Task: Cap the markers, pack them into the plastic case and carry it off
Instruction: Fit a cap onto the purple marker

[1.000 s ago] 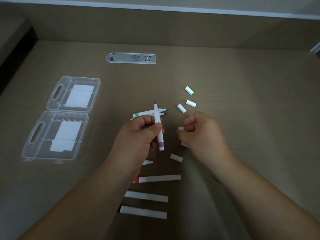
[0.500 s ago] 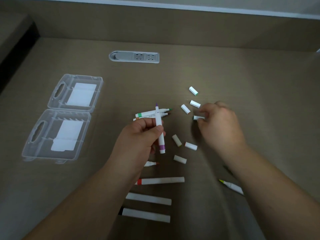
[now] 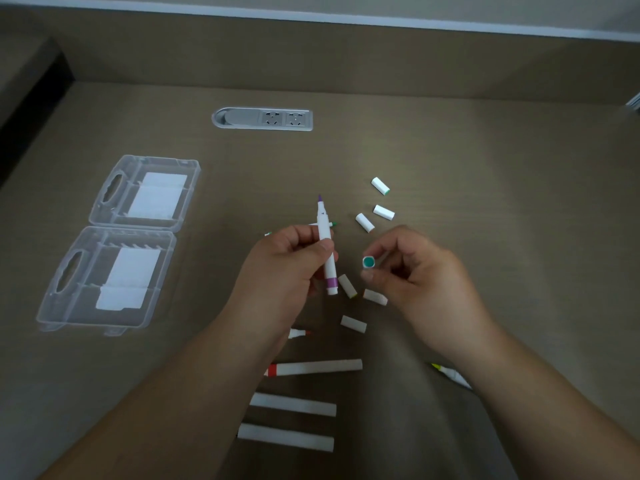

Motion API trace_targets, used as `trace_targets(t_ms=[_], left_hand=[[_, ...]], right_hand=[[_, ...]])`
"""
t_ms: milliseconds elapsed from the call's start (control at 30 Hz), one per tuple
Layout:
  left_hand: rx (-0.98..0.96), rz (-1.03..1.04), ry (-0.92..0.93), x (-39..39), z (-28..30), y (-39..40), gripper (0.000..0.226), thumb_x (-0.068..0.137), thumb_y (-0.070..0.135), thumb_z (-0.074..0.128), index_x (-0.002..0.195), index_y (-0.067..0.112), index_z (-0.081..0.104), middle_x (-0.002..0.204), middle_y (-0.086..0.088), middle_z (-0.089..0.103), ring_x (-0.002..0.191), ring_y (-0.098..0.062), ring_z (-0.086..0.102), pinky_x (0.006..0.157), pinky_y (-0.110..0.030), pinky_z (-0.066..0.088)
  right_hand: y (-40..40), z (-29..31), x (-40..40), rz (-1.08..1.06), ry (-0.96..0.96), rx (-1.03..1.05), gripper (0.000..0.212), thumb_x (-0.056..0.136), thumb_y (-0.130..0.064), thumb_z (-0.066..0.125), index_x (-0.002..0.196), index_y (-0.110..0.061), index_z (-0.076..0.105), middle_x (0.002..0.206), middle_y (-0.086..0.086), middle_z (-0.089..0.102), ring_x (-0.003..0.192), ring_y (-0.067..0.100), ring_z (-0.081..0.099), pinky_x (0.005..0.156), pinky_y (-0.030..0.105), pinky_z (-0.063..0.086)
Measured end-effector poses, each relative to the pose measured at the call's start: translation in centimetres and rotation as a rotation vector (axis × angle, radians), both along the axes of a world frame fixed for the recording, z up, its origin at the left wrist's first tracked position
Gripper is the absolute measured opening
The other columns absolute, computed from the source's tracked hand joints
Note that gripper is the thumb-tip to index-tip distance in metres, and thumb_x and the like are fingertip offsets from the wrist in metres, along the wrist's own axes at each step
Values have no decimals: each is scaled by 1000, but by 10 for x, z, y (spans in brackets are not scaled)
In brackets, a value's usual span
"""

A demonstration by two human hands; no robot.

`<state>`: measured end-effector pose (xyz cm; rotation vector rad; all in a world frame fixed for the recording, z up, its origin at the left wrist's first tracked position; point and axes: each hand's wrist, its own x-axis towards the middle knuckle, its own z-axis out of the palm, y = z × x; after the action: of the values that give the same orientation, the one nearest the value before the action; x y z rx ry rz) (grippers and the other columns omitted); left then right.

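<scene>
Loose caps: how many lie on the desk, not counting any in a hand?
6: three beyond the right hand, three below the purple marker. The hands may hide others.

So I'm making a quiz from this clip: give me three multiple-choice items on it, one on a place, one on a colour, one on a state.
1. Where is the plastic case?
A. left of the hands
B. right of the hands
C. under the power socket

2. What colour shows on the cap in the right hand?
A. red
B. teal green
C. yellow

3. The marker in the left hand is:
A. capped at its tip
B. snapped
C. uncapped at its tip

Answers: 1 A, it lies open at the left of the table; 2 B, its end facing the camera is teal; 3 C, the purple tip is bare.
</scene>
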<state>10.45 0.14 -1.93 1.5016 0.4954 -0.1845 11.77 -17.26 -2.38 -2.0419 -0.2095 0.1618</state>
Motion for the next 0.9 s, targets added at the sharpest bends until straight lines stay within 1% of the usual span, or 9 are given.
trace_targets(t_ms=[100, 200, 300, 367, 433, 633, 700, 800, 900], left_hand=[[-10, 9, -18, 8, -1, -5, 14, 95, 17, 64, 93, 28, 73, 71, 10, 73, 62, 0, 66, 68, -30, 55], [-24, 20, -23, 10, -3, -7, 13, 95, 18, 65, 93, 27, 74, 74, 7, 74, 70, -6, 67, 72, -35, 55], [-11, 5, -15, 11, -2, -8, 13, 95, 19, 64, 92, 29, 72, 73, 10, 74, 67, -4, 66, 68, -31, 54], [-7, -5, -14, 10, -1, -7, 13, 96, 19, 63, 93, 28, 72, 73, 8, 74, 65, -4, 65, 64, -29, 51], [-18, -6, -15, 10, 0, -7, 12, 96, 18, 63, 95, 26, 72, 75, 6, 74, 65, -6, 64, 63, -29, 49], [-32, -4, -29, 8, -1, -6, 13, 96, 15, 62, 97, 20, 74, 73, 6, 73, 62, -4, 63, 62, -27, 48], [-30, -1, -20, 7, -2, -4, 14, 96, 15, 62, 97, 23, 74, 74, 6, 74, 62, -3, 64, 63, -28, 48], [-24, -5, -8, 6, -3, -1, 15, 96, 16, 62, 96, 25, 74, 76, 6, 75, 62, -2, 65, 64, -27, 49], [-16, 5, -7, 7, -4, 3, 15, 96, 17, 62, 95, 26, 74, 77, 5, 75, 65, -4, 65, 62, -26, 48]], right_hand=[[3, -1, -6, 10, -2, 37, 23, 77, -5, 78, 81, -24, 66, 67, 7, 61, 59, 25, 55, 55, 26, 43], [3, -5, -8, 18, -10, 25, 22, 77, -6, 79, 81, -24, 67, 66, 5, 62, 58, 23, 57, 55, 26, 44], [2, -7, -4, 7, -20, 15, 20, 77, -8, 79, 81, -23, 67, 64, 6, 59, 55, 17, 53, 52, 22, 42], [0, -9, 1, -2, -30, -49, 18, 77, -9, 79, 81, -23, 67, 60, 3, 56, 50, 5, 47, 50, 14, 38], [-5, -12, 8, -9, -37, -121, 15, 78, -10, 78, 80, -20, 67, 61, -5, 53, 50, 3, 46, 49, 10, 34], [-15, -34, 32, 84, -187, -548, 7, 82, -16, 73, 88, -18, 73, 87, -2, 62, 78, 17, 59, 69, 31, 46], [-16, -38, 34, 83, -185, -547, 9, 81, -15, 73, 88, -19, 75, 88, -2, 62, 79, 17, 60, 68, 26, 42], [-16, -37, 37, 62, -171, -519, 9, 80, -18, 76, 87, -24, 74, 85, -5, 60, 72, 9, 55, 60, 11, 34], [-11, -29, 49, -53, -216, -450, 6, 82, -17, 73, 86, -21, 73, 86, -4, 61, 73, 10, 57, 62, 11, 36]])
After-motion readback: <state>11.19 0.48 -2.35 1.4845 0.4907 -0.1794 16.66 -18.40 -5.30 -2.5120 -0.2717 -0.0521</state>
